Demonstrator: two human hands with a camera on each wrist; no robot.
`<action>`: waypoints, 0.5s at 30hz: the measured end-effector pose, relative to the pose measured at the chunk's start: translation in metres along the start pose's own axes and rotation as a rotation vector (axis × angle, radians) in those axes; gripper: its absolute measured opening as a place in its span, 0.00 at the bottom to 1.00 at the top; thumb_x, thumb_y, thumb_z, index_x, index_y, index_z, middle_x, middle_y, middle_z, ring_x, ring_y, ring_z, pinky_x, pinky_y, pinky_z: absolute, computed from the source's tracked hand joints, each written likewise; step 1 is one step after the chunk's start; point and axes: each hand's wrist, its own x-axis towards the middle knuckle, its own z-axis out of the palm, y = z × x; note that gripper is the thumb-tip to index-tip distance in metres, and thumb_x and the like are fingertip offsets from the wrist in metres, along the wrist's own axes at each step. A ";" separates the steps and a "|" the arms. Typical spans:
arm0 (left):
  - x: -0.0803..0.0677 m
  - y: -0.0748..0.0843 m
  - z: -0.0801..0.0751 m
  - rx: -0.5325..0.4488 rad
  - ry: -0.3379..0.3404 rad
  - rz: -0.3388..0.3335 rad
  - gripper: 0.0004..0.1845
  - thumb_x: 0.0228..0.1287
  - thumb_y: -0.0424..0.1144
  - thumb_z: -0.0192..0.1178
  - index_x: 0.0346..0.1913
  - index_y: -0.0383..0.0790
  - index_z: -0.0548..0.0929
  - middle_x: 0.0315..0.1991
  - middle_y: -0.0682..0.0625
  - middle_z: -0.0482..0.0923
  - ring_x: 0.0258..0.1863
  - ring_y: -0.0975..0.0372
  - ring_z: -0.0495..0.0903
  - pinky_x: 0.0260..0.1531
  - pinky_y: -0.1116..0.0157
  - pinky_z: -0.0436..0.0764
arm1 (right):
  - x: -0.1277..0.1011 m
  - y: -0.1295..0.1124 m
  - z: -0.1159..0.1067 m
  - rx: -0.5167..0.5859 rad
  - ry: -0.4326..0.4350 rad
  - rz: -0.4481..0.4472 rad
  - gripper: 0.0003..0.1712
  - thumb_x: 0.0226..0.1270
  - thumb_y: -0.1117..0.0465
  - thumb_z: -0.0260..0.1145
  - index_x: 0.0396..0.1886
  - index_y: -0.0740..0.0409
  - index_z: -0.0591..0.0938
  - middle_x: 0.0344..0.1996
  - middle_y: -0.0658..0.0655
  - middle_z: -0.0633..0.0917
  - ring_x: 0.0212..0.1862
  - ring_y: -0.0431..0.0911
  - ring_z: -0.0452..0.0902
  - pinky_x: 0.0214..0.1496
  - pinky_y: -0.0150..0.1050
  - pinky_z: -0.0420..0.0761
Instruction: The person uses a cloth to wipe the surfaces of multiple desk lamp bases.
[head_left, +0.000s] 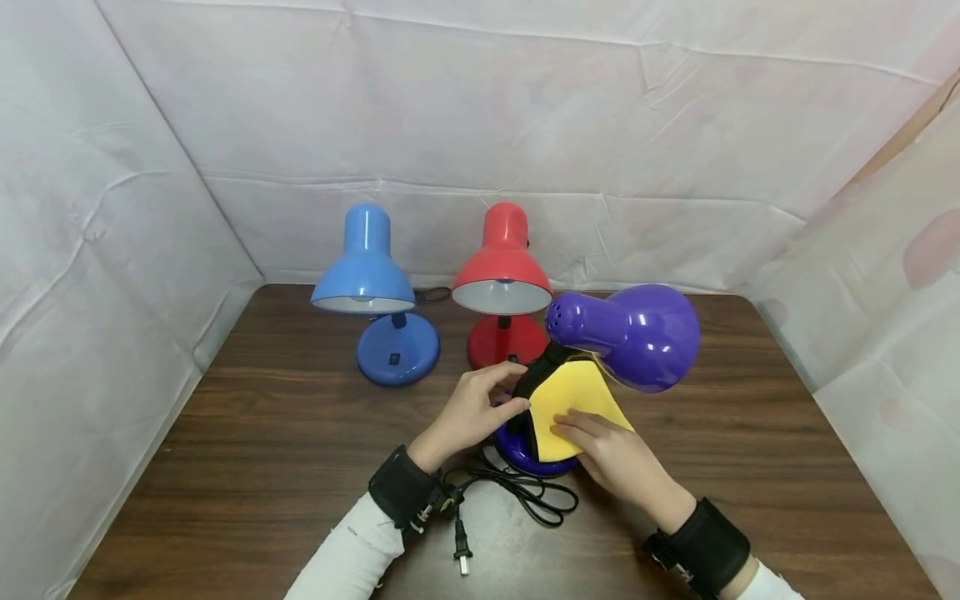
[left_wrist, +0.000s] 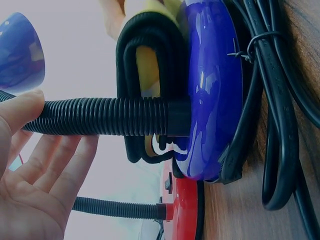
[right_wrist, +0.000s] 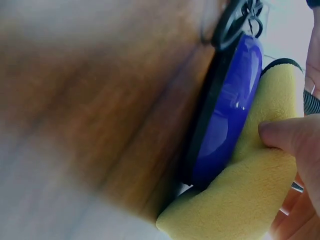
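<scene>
A purple desk lamp (head_left: 654, 337) stands upright on the wooden table, its shade leaning to the right. My left hand (head_left: 467, 414) holds the lamp's black ribbed neck (left_wrist: 100, 116), thumb on one side and fingers on the other. With my right hand (head_left: 621, 457) I hold a folded yellow cloth (head_left: 576, 400) with black edging against the top of the purple base (left_wrist: 216, 85). In the right wrist view the thumb presses into the cloth, and the other fingers are partly hidden behind it. Much of the base lies under the cloth.
Behind stand a blue desk lamp (head_left: 365, 279) and a red desk lamp (head_left: 502, 268), side by side. A bundled black power cord (head_left: 551, 508) lies in front of the purple base, its plug (head_left: 462, 543) toward me. White sheets (head_left: 480, 117) enclose the table's back and sides.
</scene>
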 end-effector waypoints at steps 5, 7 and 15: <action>-0.001 0.001 0.001 -0.010 0.003 -0.004 0.17 0.58 0.35 0.63 0.52 0.43 0.77 0.43 0.50 0.81 0.38 0.64 0.80 0.35 0.71 0.81 | -0.006 -0.009 -0.001 -0.050 0.033 -0.035 0.27 0.40 0.69 0.75 0.47 0.58 0.81 0.46 0.56 0.82 0.50 0.51 0.78 0.48 0.42 0.80; -0.001 0.001 0.001 -0.021 0.006 -0.004 0.17 0.58 0.34 0.63 0.51 0.44 0.77 0.42 0.50 0.81 0.37 0.65 0.80 0.35 0.70 0.81 | -0.008 -0.013 -0.001 -0.076 0.026 -0.039 0.29 0.39 0.68 0.76 0.48 0.59 0.81 0.47 0.56 0.82 0.51 0.51 0.78 0.48 0.41 0.80; -0.001 0.001 0.004 -0.022 0.007 -0.003 0.18 0.58 0.35 0.63 0.52 0.44 0.77 0.43 0.51 0.81 0.37 0.66 0.80 0.34 0.70 0.81 | -0.008 -0.017 -0.002 -0.121 -0.044 0.011 0.35 0.39 0.60 0.78 0.53 0.58 0.79 0.50 0.56 0.81 0.54 0.51 0.76 0.51 0.43 0.78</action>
